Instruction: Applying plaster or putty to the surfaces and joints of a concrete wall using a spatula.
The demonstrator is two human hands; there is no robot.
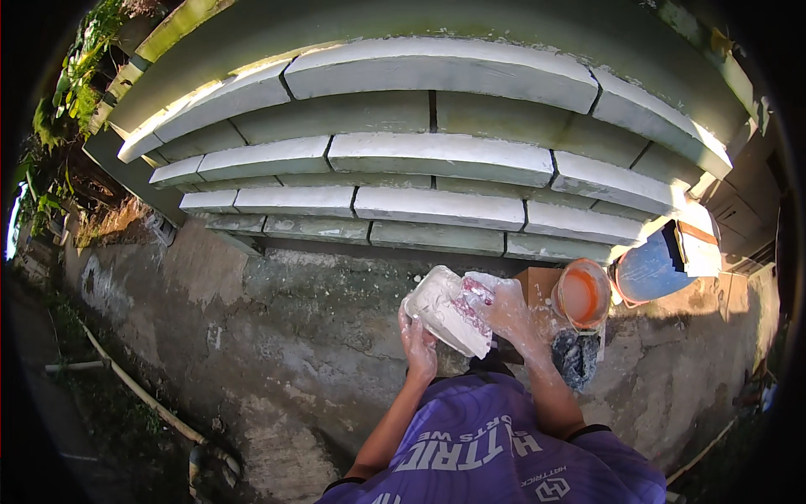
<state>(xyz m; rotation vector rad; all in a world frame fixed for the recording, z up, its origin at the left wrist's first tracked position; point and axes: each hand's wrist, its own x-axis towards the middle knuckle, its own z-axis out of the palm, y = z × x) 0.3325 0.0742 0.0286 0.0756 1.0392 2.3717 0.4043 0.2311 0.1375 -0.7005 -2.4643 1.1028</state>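
L hand (419, 346) gripped white-caked block (445, 309) by its edge; R hand (504, 312) lay at reddish patch (476, 297), pinch unclear. Smeared fingers prob. risked a drop onto the ground (319, 328).

The container (438, 307) is white, the shirt (483, 458) purple with white lettering, the drum (653, 270) blue.

White-coated container (442, 309), perhaps a tray, between left grip (418, 346) and right grip (509, 314).
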